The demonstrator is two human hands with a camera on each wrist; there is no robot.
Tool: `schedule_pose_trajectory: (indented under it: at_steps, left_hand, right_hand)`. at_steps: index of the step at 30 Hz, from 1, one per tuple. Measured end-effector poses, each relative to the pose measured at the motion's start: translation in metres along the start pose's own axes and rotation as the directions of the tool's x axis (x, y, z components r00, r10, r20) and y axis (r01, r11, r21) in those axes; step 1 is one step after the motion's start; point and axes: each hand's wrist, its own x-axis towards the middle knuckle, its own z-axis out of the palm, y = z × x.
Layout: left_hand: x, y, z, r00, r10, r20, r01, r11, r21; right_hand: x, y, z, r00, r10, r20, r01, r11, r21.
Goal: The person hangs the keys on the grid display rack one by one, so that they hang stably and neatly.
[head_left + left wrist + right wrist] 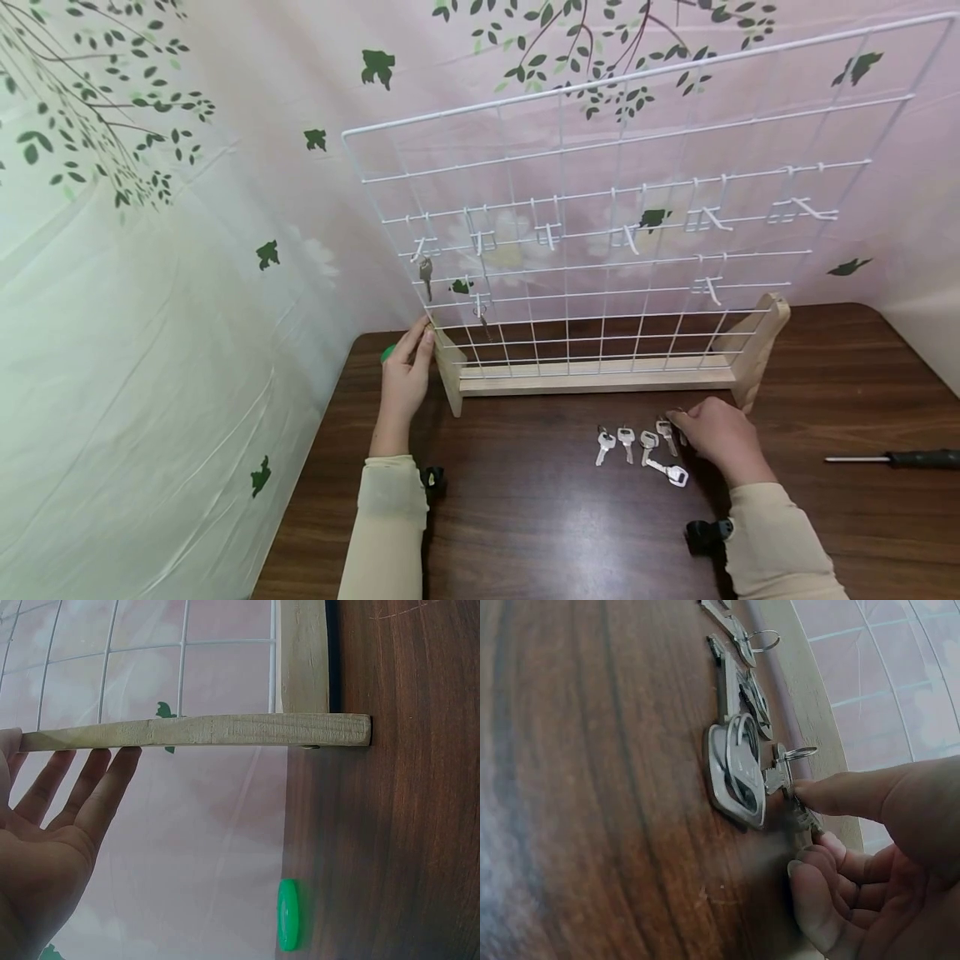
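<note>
Keys [642,448] loose in a row on table [525,517] | right hand [718,433] pinching one key [791,787] at row's end | left hand [407,375] flat-fingered, touching wooden foot [448,371] of wire grid rack [600,250] | two keys hanging on hooks [425,273]

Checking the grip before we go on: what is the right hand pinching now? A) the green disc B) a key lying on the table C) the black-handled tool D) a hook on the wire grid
B: the right hand pinches a key lying on the table beside the other keys.
</note>
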Motion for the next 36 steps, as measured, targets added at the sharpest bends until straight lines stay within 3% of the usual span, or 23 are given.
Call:
schedule_pose_trajectory:
  at_steps: [14,19,22,24,29,36]
  left_hand:
    - [0.000,0.001,-0.001,1.000,-0.002,-0.009,0.002,1.000,0.003]
    - [-0.005,0.023,0.000,1.000,-0.024,-0.005,0.024,1.000,0.001]
    - [-0.009,0.036,-0.001,1.000,-0.021,-0.004,0.021,1.000,-0.005]
    - [-0.009,0.035,-0.001,1.000,-0.025,-0.010,0.025,1.000,-0.010]
    - [-0.009,0.033,-0.001,1.000,-0.031,-0.001,0.031,0.999,-0.013]
    - [-0.007,0.035,-0.002,1.000,-0.016,0.003,0.016,1.000,-0.011]
  right_hand:
    - [0.002,0.000,0.002,0.998,-0.047,-0.047,0.044,0.998,-0.048]
    - [0.008,0.010,0.008,0.996,-0.062,-0.069,0.057,0.996,-0.065]
    - [0.003,0.005,0.006,0.995,-0.054,-0.078,0.049,0.997,-0.061]
    - [-0.005,-0.007,0.000,0.993,-0.059,-0.102,0.053,0.997,-0.062]
    - [-0.012,-0.025,-0.004,0.966,-0.119,-0.230,0.105,0.992,-0.074]
    - [-0.025,-0.076,-0.020,0.914,-0.232,-0.333,0.233,0.972,-0.039]
